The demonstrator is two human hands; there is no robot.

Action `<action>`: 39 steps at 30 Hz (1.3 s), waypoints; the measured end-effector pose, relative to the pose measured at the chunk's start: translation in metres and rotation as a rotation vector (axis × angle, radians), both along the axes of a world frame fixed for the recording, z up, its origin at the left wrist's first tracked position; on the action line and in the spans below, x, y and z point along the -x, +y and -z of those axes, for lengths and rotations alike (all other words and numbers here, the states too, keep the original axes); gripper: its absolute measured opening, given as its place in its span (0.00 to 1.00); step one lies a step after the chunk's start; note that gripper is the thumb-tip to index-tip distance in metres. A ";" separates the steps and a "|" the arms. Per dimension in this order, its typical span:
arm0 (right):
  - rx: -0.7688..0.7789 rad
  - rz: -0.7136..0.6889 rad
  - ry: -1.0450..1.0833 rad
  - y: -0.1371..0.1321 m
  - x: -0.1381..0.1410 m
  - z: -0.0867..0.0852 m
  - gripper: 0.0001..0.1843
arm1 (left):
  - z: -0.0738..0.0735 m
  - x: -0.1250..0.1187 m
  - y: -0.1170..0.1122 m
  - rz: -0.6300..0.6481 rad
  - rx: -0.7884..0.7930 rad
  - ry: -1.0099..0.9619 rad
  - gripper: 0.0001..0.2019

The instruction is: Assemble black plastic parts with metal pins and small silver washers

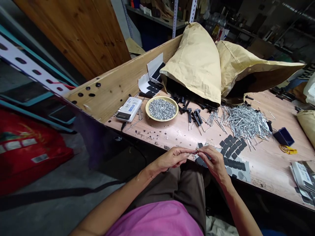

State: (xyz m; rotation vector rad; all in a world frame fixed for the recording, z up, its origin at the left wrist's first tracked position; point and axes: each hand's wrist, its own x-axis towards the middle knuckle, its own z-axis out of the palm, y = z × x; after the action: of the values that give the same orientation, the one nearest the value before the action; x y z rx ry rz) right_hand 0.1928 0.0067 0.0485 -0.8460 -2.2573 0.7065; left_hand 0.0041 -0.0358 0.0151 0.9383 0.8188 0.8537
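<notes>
My left hand [176, 157] is closed in a pinch on a thin metal rod [193, 153], held just off the table's front edge above my lap. The fingertips of my right hand [213, 159] are pinched together at the rod's other end; whether a small part sits between them is too small to tell. Beyond my hands, a yellow bowl [162, 120] is filled with small shiny metal pieces [162, 109]. A heap of loose metal rods [246, 123] lies farther right. Dark rounded pads [232, 147] lie on the table near my right hand.
Two large paper sacks [197, 62] lie at the back, their dark mouths toward me. Black plastic parts with metal rods [197, 116] lie before them. A white device [129, 108] stands left of the bowl. At right are a blue box [284, 136] and yellow band [287, 150].
</notes>
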 end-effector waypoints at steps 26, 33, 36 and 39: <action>-0.295 0.287 -0.118 -0.001 0.008 0.013 0.19 | -0.008 -0.026 -0.004 -0.269 -0.461 0.472 0.14; -0.033 0.592 -0.163 -0.006 0.006 0.014 0.29 | -0.005 -0.037 0.006 -0.360 -0.003 0.049 0.14; 0.384 0.525 0.053 -0.016 0.009 0.021 0.27 | -0.007 -0.047 0.017 -0.453 0.206 -0.268 0.20; 0.590 0.417 0.286 -0.027 0.015 0.033 0.24 | -0.005 -0.061 0.023 -0.489 0.280 -0.325 0.28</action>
State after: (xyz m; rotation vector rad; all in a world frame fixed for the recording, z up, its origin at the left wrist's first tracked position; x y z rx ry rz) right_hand 0.1781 -0.0207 0.0153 -1.3399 -1.5552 1.2201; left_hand 0.0652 -0.0125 0.0205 0.3368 0.8668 1.2377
